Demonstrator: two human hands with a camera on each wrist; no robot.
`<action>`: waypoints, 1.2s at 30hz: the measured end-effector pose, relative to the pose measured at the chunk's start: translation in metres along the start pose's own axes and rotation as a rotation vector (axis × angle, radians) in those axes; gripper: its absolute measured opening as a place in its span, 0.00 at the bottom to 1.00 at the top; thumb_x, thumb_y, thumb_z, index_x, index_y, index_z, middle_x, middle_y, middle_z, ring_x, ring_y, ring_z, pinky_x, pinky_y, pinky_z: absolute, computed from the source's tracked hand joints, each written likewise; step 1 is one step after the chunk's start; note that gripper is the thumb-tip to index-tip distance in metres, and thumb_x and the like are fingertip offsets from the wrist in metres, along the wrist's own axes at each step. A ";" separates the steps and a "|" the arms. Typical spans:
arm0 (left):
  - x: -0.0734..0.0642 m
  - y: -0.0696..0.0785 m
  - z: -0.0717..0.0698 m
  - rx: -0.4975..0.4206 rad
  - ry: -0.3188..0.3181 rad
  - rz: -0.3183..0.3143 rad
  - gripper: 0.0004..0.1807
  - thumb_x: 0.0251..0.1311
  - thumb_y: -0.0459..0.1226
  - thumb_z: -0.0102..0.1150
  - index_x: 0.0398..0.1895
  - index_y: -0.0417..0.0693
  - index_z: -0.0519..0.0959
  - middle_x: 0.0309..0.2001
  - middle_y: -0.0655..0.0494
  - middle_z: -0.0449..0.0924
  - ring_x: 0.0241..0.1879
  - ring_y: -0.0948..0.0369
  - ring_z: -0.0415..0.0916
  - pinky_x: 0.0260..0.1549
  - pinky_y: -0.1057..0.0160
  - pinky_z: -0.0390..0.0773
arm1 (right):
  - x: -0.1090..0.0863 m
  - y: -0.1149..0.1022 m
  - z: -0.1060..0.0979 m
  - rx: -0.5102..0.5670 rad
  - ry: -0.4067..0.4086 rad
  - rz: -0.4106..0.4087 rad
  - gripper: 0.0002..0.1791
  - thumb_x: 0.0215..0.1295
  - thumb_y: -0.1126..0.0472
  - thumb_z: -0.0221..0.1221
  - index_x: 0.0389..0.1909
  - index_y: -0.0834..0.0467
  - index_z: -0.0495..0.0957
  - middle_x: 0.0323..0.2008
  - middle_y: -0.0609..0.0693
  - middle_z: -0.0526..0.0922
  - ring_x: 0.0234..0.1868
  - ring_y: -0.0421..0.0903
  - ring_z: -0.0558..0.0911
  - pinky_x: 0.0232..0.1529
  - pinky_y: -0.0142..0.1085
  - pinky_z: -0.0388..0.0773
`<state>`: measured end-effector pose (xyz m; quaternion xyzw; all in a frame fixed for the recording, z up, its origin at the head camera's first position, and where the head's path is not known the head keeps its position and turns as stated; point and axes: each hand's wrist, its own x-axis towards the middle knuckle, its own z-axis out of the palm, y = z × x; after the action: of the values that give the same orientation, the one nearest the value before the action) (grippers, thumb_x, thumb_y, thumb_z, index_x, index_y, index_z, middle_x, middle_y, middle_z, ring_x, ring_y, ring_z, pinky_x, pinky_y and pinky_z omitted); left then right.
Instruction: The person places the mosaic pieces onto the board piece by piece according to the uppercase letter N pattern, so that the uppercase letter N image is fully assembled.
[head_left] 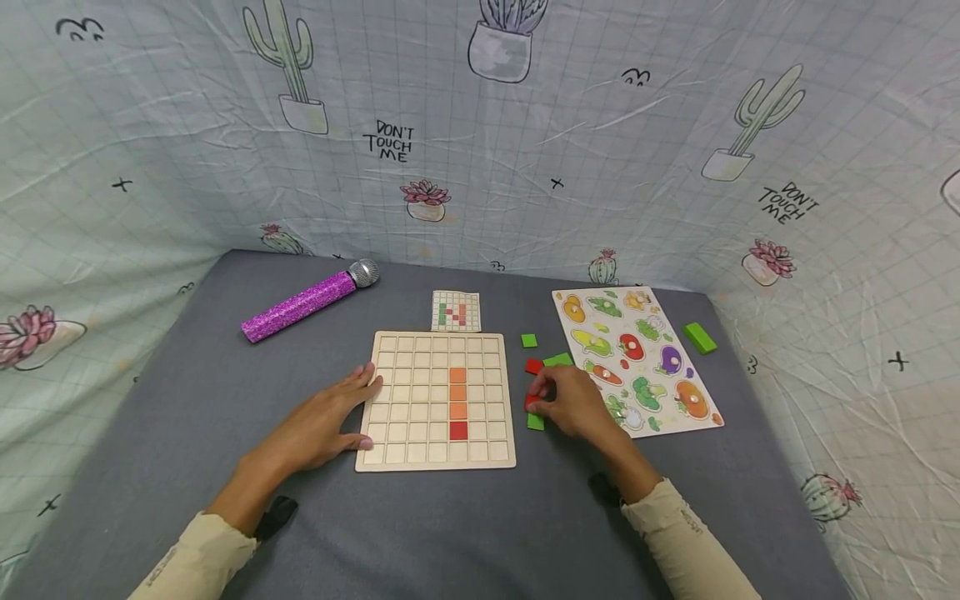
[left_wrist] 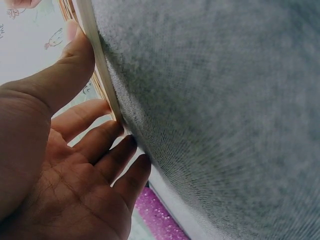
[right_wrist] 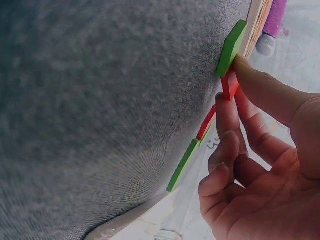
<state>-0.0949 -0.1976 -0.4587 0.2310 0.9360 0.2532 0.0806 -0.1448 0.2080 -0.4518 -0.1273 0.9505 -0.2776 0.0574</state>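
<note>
A wooden grid board (head_left: 408, 402) lies flat on the table. Three orange tiles (head_left: 457, 392) and a red tile (head_left: 458, 431) fill part of one column in it. My left hand (head_left: 318, 427) rests against the board's left side, thumb and fairly straight fingers along the edge. Right of the board, my right hand (head_left: 576, 402) pinches a loose red square tile (right_wrist: 230, 86) between thumb and fingers, low over the table. A green tile (head_left: 535, 422) sits right beside it on the near side. Another red tile (head_left: 533, 366) and a green tile (head_left: 557, 360) lie just beyond the fingers.
A small pattern card (head_left: 455, 311) lies behind the board, and a lone green tile (head_left: 529, 341) to its right. A vegetable puzzle board (head_left: 616, 346) extends beside my right hand, with a green block (head_left: 701, 337) past it. A glittery purple microphone (head_left: 300, 309) lies back left.
</note>
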 end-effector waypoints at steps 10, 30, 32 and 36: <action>0.000 0.002 -0.001 -0.003 0.002 -0.004 0.51 0.56 0.41 0.80 0.80 0.36 0.64 0.84 0.36 0.55 0.82 0.35 0.55 0.74 0.32 0.64 | -0.001 -0.005 0.001 0.093 0.006 -0.072 0.08 0.62 0.63 0.76 0.39 0.51 0.88 0.24 0.42 0.81 0.29 0.39 0.76 0.37 0.35 0.73; 0.000 0.002 -0.001 0.005 0.025 0.039 0.50 0.56 0.42 0.79 0.79 0.34 0.66 0.82 0.33 0.57 0.81 0.34 0.58 0.73 0.33 0.66 | 0.002 -0.048 0.027 0.155 -0.033 -0.112 0.09 0.61 0.63 0.76 0.34 0.51 0.85 0.25 0.41 0.84 0.21 0.38 0.75 0.26 0.32 0.71; 0.000 0.001 -0.001 0.006 0.026 0.038 0.50 0.56 0.42 0.79 0.79 0.34 0.66 0.82 0.33 0.57 0.81 0.34 0.57 0.73 0.33 0.65 | 0.003 -0.052 0.029 0.152 -0.040 -0.118 0.09 0.61 0.63 0.76 0.33 0.50 0.85 0.25 0.40 0.84 0.22 0.38 0.75 0.25 0.32 0.71; 0.001 0.000 0.000 0.004 0.021 0.029 0.51 0.55 0.41 0.80 0.79 0.34 0.65 0.82 0.34 0.57 0.81 0.35 0.57 0.74 0.33 0.65 | 0.007 -0.062 0.032 0.142 -0.051 -0.140 0.09 0.61 0.64 0.76 0.33 0.50 0.84 0.26 0.40 0.84 0.27 0.38 0.78 0.29 0.33 0.73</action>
<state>-0.0955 -0.1971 -0.4585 0.2421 0.9338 0.2547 0.0668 -0.1324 0.1390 -0.4453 -0.1960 0.9154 -0.3443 0.0711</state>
